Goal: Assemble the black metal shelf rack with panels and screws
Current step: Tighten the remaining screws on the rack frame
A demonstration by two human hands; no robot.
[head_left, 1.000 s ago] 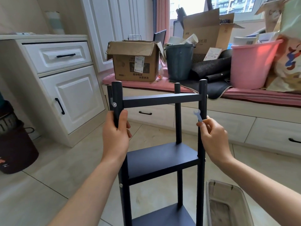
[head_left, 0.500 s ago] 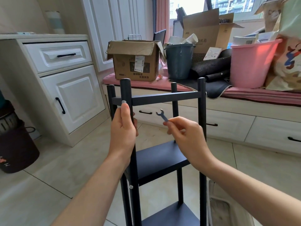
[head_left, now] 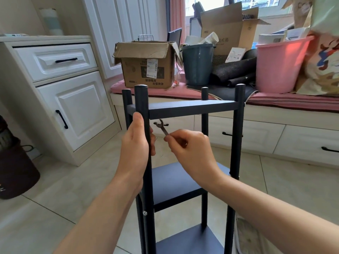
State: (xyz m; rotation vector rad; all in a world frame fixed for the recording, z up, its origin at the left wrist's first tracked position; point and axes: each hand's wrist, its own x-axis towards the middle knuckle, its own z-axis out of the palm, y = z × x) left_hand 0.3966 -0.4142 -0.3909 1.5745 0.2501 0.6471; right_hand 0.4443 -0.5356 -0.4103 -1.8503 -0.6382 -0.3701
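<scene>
Head view: the rack (head_left: 185,109) stands upright on the tiled floor at frame centre, four posts up, with the top panel (head_left: 192,108) and two lower panels fitted. The left hand (head_left: 136,143) wraps the near-left post (head_left: 142,99) just under the top panel, fingers curled round it, apparently to steady the frame against tool force. The right hand (head_left: 190,147) pinches the handle of a small wrench (head_left: 162,127) between thumb and fingertips; its open jaw points up-left, close to the post-panel joint. This placement suggests the fastener at that corner is to be tightened. A screw head (head_left: 145,213) shows lower on the same post.
</scene>
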